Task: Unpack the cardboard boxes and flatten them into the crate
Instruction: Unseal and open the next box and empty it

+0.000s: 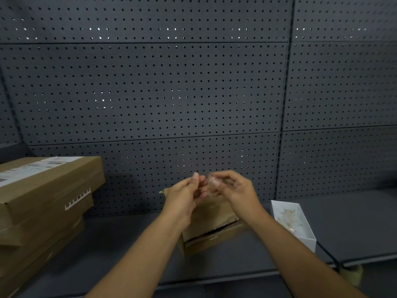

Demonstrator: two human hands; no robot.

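Observation:
An opened brown cardboard box [211, 233] with a torn perforated strip lies on the dark shelf, just below my hands. My left hand [185, 195] and my right hand [233, 188] are raised together above it. Between their fingertips they pinch a small crumpled wad of clear tape [211, 182]. Part of the box is hidden behind my wrists. A stack of closed cardboard boxes [43, 201] with shipping labels sits at the left.
A white open box [309, 237] holding crumpled clear tape stands on the shelf at the right. A dark pegboard wall [171, 93] closes off the back. The shelf's front edge [236, 274] runs below my forearms.

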